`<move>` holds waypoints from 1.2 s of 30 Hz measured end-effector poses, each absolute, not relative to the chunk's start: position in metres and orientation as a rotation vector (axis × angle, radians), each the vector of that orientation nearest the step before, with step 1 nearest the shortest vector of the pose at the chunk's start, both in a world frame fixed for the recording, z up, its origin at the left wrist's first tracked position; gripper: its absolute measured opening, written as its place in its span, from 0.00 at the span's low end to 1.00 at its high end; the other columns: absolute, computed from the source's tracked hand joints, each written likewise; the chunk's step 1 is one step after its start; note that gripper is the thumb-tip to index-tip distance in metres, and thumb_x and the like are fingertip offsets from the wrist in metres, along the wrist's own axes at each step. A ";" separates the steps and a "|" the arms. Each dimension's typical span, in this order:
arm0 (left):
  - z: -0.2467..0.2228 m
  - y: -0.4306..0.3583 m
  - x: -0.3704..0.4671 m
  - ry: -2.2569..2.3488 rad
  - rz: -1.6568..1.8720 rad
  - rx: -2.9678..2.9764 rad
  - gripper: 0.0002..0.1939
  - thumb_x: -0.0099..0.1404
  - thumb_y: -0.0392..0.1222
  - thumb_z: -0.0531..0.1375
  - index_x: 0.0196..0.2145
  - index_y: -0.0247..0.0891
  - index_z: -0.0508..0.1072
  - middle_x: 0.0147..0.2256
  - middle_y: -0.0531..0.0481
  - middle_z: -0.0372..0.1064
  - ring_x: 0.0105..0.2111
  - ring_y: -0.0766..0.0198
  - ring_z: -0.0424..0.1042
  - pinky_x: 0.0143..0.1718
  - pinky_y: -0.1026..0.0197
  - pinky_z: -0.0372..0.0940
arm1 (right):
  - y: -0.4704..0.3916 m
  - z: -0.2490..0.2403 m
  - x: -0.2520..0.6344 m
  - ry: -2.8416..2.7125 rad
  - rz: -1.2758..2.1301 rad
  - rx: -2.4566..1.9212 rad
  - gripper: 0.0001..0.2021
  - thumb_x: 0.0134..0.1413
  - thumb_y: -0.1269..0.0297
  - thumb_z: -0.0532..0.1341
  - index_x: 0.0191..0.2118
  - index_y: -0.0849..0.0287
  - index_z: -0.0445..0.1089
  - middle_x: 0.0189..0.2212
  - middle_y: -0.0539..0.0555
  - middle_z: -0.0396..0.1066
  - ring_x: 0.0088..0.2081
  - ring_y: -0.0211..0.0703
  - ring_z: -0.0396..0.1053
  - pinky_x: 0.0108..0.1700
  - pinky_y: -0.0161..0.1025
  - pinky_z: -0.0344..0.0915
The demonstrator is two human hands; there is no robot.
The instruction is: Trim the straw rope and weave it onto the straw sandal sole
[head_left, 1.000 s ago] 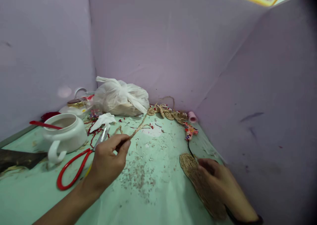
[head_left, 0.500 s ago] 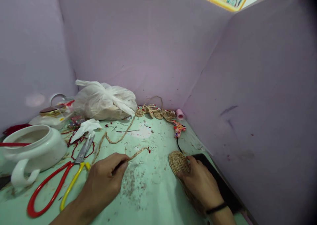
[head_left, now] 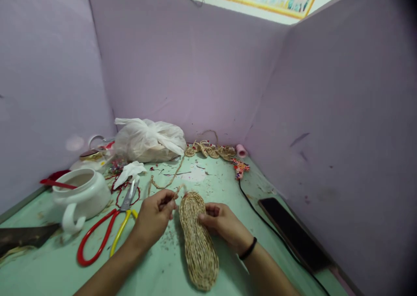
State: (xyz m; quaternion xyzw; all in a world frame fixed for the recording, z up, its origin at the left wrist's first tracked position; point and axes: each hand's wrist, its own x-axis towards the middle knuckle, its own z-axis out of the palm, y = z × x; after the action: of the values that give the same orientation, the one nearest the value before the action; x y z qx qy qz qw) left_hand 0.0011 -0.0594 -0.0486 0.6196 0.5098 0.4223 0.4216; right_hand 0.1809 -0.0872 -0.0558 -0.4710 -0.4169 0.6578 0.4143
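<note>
A woven straw shoe sole (head_left: 198, 244), coiled from braided cord, stands tilted over the table in front of me. My right hand (head_left: 224, 224) grips its right edge near the upper end, thumb on the near face. Just left of the sole's top, my left hand (head_left: 158, 213) pinches a braided straw cord (head_left: 180, 189). The cord's free end is partly hidden behind the sole and fingers. Scissors (head_left: 125, 204) with one red and one yellow handle lie left of my left hand, blades pointing away.
At left stand a white pot (head_left: 83, 191) with a red-handled tool and a dark blade (head_left: 29, 237). A tied white plastic bag (head_left: 150, 139), small straw pieces (head_left: 211, 151), a pink thread spool (head_left: 241, 151) and a beaded ornament (head_left: 240, 169) lie at the back. A black phone (head_left: 293, 233) and cable lie right.
My right hand has brought the sole from the right to the middle, beside my left hand. The cord's end has come up to the sole's top. The view has shifted.
</note>
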 end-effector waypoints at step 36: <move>-0.066 -0.015 0.010 1.115 0.705 1.361 0.14 0.50 0.48 0.59 0.25 0.33 0.75 0.14 0.56 0.57 0.14 0.75 0.48 0.15 0.68 0.43 | -0.056 -0.089 0.190 -1.370 1.013 -1.591 0.06 0.42 0.65 0.60 0.27 0.59 0.73 0.21 0.51 0.71 0.24 0.40 0.67 0.24 0.34 0.62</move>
State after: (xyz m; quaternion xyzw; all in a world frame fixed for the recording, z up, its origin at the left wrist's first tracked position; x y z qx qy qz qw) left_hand 0.0095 -0.0148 -0.0656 0.5831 0.4777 0.3019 0.5836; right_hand 0.1895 -0.0564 -0.0894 -0.6272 -0.5401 0.3993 0.3943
